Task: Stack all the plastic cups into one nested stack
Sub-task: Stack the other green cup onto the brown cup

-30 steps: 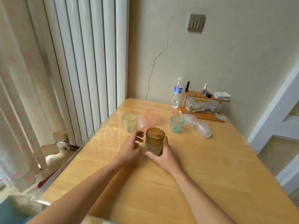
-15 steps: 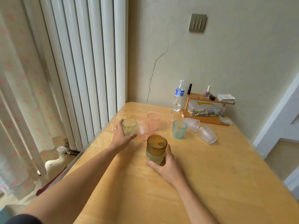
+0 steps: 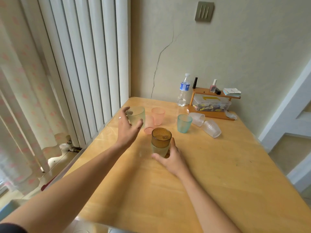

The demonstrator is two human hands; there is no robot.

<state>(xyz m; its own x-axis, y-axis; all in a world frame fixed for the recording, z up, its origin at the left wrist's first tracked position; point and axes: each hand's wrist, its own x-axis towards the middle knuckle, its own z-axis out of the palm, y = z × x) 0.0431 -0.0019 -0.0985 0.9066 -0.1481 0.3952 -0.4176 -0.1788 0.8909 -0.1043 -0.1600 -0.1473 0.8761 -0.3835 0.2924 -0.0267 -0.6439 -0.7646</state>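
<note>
Head view: a wooden table point(image 3: 210, 174) by a wall, seen from above.
Left hand point(image 3: 126, 127): it is wrapped around the green cup point(image 3: 136, 115), thumb on one side and fingers on the other. I cannot tell if the cup is on the table or just above it.
Right hand point(image 3: 170, 158): it holds the bottom of the stack point(image 3: 160, 143) near the middle of the table.
Stack: a brown cup sits inside a pale cup, both standing up.
Pink cups: one point(image 3: 158, 115) stands up, and one point(image 3: 149, 125) is just beside the green cup.
Blue cup point(image 3: 184, 123): it stands alone, to the right of the pink cups.
Clear cups point(image 3: 204, 122): two lie on their sides, touching, near the shelf point(image 3: 213, 105).
Bottle point(image 3: 183, 91): it stands by the wall, left of the shelf.
</note>
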